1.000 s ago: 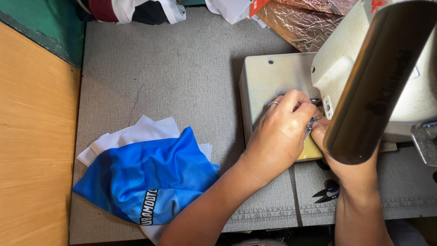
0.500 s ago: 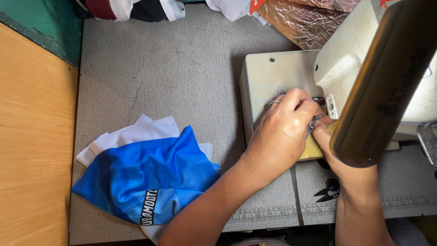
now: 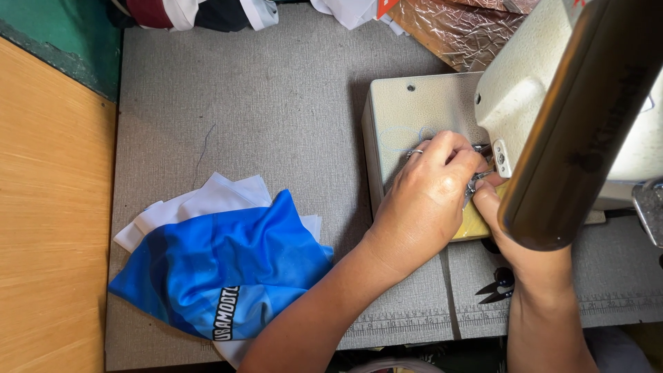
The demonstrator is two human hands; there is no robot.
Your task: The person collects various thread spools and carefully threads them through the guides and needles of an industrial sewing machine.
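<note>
Grey, coarse-woven cloth covered the worktable (image 3: 276,103), with printed ruler strips along its near edge. Nearest lay the folded blue-and-white jersey fabric (image 3: 221,266), smooth and slightly glossy, its pile unmoved from a second earlier. Small black thread snips (image 3: 498,284) sat beside the right wrist. Over that second almost nothing shifted: both hands stayed bunched at the needle area of the cream-painted metal sewing machine (image 3: 552,103), which reads as slow, fiddly fingerwork at the needle rather than feeding cloth.

The left hand (image 3: 431,200), a ring on one finger, was curled narrow, fingertips pinched together at the needle; what they pinched was too small to tell, though a thin pale-blue thread looped over the machine bed (image 3: 400,117) just beyond. The right hand (image 3: 514,235) was mostly hidden under the machine's dark rounded arm, so its grip could not be told. A yellow patch (image 3: 475,222) showed between the hands. Farthest, crinkled copper-coloured foil (image 3: 456,27) and heaped garments edged the table.
</note>
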